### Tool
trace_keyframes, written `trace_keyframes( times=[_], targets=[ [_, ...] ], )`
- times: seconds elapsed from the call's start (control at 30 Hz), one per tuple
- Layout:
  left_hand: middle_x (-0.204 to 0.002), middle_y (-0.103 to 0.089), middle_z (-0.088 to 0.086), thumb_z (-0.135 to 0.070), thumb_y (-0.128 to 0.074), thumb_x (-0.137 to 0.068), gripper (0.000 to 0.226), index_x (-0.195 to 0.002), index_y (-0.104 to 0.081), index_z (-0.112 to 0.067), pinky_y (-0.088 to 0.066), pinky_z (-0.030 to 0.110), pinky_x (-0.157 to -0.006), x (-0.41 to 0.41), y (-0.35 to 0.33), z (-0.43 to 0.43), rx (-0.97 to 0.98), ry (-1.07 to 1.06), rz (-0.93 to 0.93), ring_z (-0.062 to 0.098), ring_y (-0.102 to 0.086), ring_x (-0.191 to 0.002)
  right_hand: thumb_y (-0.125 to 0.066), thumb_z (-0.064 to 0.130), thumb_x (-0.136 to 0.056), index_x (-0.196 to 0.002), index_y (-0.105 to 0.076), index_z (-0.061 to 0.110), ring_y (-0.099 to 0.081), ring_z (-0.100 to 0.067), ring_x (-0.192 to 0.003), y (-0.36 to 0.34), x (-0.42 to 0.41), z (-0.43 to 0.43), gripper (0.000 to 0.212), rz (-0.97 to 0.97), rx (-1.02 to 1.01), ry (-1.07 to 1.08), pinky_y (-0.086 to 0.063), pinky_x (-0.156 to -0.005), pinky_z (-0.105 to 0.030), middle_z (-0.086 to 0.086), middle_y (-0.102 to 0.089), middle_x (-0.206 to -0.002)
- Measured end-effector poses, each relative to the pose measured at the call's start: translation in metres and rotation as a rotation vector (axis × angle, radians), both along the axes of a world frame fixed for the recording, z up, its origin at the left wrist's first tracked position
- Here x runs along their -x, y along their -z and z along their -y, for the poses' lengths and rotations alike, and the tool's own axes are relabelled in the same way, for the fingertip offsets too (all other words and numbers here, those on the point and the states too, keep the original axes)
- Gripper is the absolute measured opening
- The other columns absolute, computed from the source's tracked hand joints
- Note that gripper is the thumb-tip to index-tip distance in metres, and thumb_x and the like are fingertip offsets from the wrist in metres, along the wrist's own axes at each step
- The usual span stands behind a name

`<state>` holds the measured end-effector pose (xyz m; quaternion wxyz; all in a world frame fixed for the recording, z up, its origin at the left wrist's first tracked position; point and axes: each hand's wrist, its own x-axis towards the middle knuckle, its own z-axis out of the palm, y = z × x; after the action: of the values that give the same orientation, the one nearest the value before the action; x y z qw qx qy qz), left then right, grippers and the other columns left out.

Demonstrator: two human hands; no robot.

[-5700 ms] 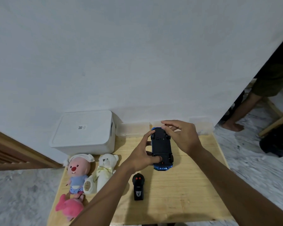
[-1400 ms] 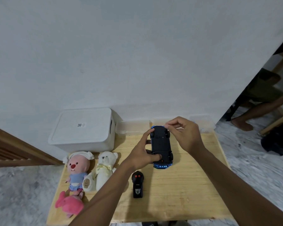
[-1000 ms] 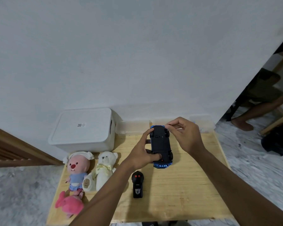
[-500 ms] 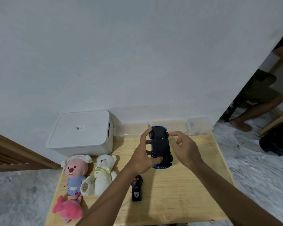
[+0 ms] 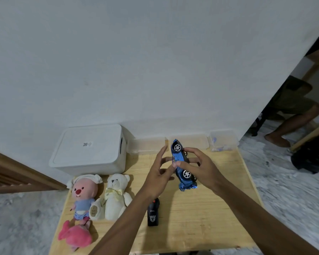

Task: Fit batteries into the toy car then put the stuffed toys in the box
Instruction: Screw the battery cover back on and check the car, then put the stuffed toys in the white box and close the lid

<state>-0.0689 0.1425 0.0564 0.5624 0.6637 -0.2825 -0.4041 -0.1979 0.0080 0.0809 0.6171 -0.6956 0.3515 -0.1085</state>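
Now tipped onto its side, toy car (image 5: pixel 182 166), blue body and two wheels showing instead of black underside, lifted above table (image 5: pixel 201 218). Right hand (image 5: pixel 201 168) fingers curled around car. Left hand (image 5: pixel 160 173) fingers spread loose, thumb touching car. Stuffed toys (image 5: pixel 98 197) unmoved beside closed box (image 5: pixel 88 148).

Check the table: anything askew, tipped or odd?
Only the toy car is off-level: it is tipped on its side with its wheels facing the camera, held by the right hand with the left hand alongside. The stuffed toys lie flat beside the closed box. Nothing is spilled.
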Motion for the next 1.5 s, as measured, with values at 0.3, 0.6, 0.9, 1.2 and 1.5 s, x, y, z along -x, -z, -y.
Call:
trace_keyframes(
  times=[0.3, 0.6, 0.9, 1.2, 1.5],
  targets=[
    [-0.126, -0.068, 0.012, -0.038, -0.061, -0.101, 0.052, -0.147, -0.041, -0.049, -0.061, 0.037, -0.093, 0.008, 0.013, 0.004, -0.032, 0.049, -0.125, 0.019, -0.071, -0.113, -0.071, 0.044, -0.089, -0.127, -0.061, 0.048, -0.069, 0.002, -0.102, 0.011, 0.016, -0.001, 0.039, -0.101, 0.074, -0.024, -0.051, -0.079, -0.016, 0.013, -0.074, -0.108],
    [-0.125, -0.071, -0.006, -0.036, -0.049, -0.108, 0.048, -0.151, -0.035, -0.050, -0.057, 0.038, -0.092, 0.028, 0.056, 0.010, -0.194, 0.149, -0.155, 0.017, -0.069, -0.114, -0.058, 0.028, -0.102, -0.123, -0.062, 0.028, -0.054, 0.002, -0.050, 0.055, 0.044, 0.005, 0.022, -0.287, -0.193, 0.108, -0.035, -0.046, -0.019, 0.007, -0.068, -0.089],
    [-0.114, -0.073, -0.005, -0.037, -0.065, -0.100, 0.061, -0.151, -0.035, -0.049, -0.057, 0.014, -0.081, 0.054, 0.099, 0.022, -0.326, 0.077, 0.049, 0.001, -0.072, -0.094, -0.063, 0.033, -0.095, -0.133, -0.059, 0.029, -0.068, -0.009, -0.097, 0.096, 0.055, 0.013, 0.039, -0.446, -0.103, 0.019, -0.054, -0.087, -0.030, 0.005, -0.071, -0.110],
    [-0.112, -0.074, 0.002, -0.029, -0.081, -0.087, 0.061, -0.142, -0.054, -0.026, -0.049, 0.001, -0.066, 0.055, 0.106, 0.031, -0.389, -0.030, 0.092, -0.011, -0.064, -0.082, -0.066, 0.032, -0.092, -0.134, -0.057, 0.026, -0.065, -0.009, -0.094, 0.107, 0.054, 0.023, 0.043, -0.545, -0.016, -0.039, -0.052, -0.077, -0.025, 0.009, -0.066, -0.104],
    [-0.117, -0.068, -0.008, -0.058, -0.077, -0.080, 0.066, -0.138, -0.054, -0.038, -0.054, 0.019, -0.084, 0.037, 0.097, 0.033, -0.494, -0.036, 0.126, 0.009, -0.067, -0.104, -0.068, 0.045, -0.086, -0.124, -0.059, 0.030, -0.064, -0.010, -0.082, 0.096, 0.051, 0.031, 0.042, -0.631, 0.159, -0.036, -0.049, -0.072, -0.027, 0.016, -0.062, -0.086]
  ],
)
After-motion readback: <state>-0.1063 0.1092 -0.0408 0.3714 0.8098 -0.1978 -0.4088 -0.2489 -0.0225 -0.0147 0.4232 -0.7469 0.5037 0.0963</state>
